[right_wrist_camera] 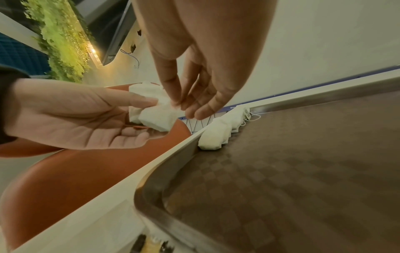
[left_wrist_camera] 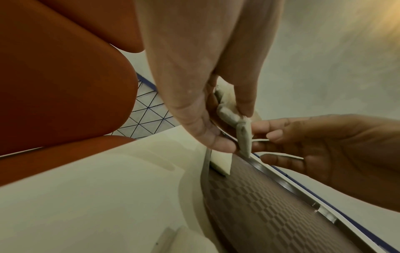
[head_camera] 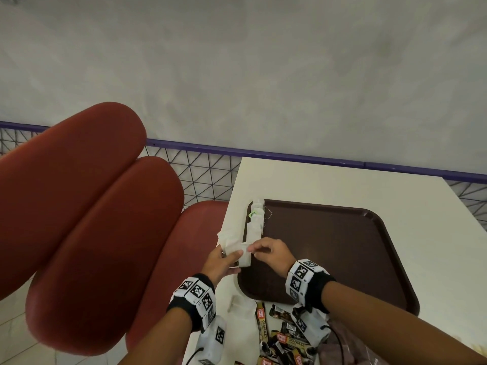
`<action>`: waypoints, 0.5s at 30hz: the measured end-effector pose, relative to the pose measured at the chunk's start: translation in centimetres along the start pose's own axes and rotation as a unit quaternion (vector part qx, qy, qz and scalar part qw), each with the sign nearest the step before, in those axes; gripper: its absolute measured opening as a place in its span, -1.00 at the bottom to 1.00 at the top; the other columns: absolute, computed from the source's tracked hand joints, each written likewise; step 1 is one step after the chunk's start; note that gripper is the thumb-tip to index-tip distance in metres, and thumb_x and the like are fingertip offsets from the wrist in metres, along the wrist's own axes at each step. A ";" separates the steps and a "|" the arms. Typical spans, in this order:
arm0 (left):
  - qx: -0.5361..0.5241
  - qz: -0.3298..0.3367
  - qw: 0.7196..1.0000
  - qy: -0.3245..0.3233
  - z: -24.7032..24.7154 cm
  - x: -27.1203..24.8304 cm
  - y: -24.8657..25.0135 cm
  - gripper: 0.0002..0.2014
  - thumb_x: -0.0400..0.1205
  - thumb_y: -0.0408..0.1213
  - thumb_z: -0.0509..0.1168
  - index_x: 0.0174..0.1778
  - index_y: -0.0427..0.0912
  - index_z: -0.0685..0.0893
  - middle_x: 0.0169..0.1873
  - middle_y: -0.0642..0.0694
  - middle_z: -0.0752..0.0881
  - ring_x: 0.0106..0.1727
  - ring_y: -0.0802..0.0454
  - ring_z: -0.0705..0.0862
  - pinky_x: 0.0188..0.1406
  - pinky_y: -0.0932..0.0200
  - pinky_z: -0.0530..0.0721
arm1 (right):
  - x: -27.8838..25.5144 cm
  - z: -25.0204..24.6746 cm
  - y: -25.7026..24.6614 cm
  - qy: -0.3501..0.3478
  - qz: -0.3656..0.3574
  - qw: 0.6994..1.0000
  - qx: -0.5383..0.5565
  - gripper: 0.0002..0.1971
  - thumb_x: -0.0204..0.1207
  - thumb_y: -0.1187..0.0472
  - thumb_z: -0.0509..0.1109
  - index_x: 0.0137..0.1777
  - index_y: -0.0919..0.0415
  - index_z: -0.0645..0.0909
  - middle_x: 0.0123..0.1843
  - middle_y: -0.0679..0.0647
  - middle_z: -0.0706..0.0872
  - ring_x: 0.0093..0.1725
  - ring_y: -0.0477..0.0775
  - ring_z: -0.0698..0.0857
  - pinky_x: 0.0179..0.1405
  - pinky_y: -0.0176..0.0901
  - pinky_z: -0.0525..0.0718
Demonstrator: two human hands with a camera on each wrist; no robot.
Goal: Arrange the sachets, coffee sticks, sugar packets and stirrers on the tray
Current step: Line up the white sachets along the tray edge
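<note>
My left hand [head_camera: 229, 257] holds a small bundle of white sachets [head_camera: 232, 245] just off the left rim of the brown tray [head_camera: 342, 248]. My right hand [head_camera: 255, 252] pinches the edge of one sachet [right_wrist_camera: 171, 102] in that bundle, seen from the right wrist between thumb and forefinger. The left wrist view shows the left hand [left_wrist_camera: 218, 140] gripping the sachets [left_wrist_camera: 233, 118] with the right hand [left_wrist_camera: 266, 137] touching them. A row of several sachets [head_camera: 255, 223] lies along the tray's left edge, also the row of sachets [right_wrist_camera: 218, 135] in the right wrist view.
Coffee sticks [head_camera: 286, 338] lie in a heap on the white table [head_camera: 329, 185] near the tray's front edge. Red padded seats [head_camera: 92, 219] stand to the left of the table. A purple rail with wire mesh [head_camera: 205, 175] runs behind.
</note>
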State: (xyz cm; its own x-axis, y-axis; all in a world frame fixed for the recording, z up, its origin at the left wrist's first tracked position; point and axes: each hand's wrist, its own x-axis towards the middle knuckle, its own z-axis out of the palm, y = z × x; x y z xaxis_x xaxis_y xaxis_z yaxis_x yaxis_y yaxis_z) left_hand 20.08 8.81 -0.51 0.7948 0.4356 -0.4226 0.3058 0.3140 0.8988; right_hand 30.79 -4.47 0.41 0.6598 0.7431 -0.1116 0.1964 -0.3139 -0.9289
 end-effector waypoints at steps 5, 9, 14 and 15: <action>-0.032 0.001 0.999 -0.011 0.1 -0.4 0.4 -0.67 0.62 -0.35 0.30 0.31 -0.25 0.49 0.09 -0.29 0.70 -0.11 -0.10 0.75 -0.32 0.22 0.75 | 0.1 -0.4 0.4 0.037 0.011 0.999 0.022 -0.84 0.39 0.50 0.44 -0.05 0.39 0.73 -0.14 -0.08 0.69 -0.07 -0.06 0.68 0.15 -0.29 0.62; -0.043 -0.006 0.999 -0.012 -0.3 -0.7 0.4 -0.71 0.68 -0.32 0.22 0.30 -0.31 0.48 -0.13 -0.27 0.74 -0.31 0.01 0.78 -0.36 0.21 0.75 | 0.6 -0.9 1.1 0.115 0.026 0.993 0.027 -0.80 0.34 0.50 0.46 -0.19 0.17 0.68 -0.17 -0.07 0.68 -0.13 -0.02 0.68 -0.03 -0.30 0.62; -0.053 -0.008 0.999 0.002 -0.8 -1.0 0.7 -0.75 0.71 -0.32 0.16 0.26 -0.33 0.48 -0.16 -0.28 0.71 -0.28 -0.05 0.75 -0.45 0.24 0.72 | 1.1 -1.3 1.6 0.143 0.050 0.988 0.007 -0.66 0.31 0.50 0.49 -0.32 -0.02 0.59 -0.09 0.08 0.67 -0.13 0.03 0.65 -0.06 -0.30 0.63; -0.056 -0.009 0.998 0.003 -1.0 -1.1 0.7 -0.76 0.71 -0.31 0.14 0.25 -0.32 0.48 -0.17 -0.27 0.71 -0.28 -0.05 0.74 -0.45 0.24 0.72 | 1.2 -1.3 1.7 0.136 0.057 0.989 0.002 -0.65 0.31 0.50 0.50 -0.33 -0.02 0.58 -0.09 0.11 0.68 -0.13 0.05 0.64 -0.05 -0.23 0.64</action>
State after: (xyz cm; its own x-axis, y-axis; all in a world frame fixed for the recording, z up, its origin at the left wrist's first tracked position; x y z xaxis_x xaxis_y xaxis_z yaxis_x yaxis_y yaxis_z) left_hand 18.96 9.38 0.50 0.7864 0.4343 -0.4393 0.2585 0.4144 0.8726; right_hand 32.82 -4.87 -0.81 0.8478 0.5174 -0.1166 0.1076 -0.3830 -0.9174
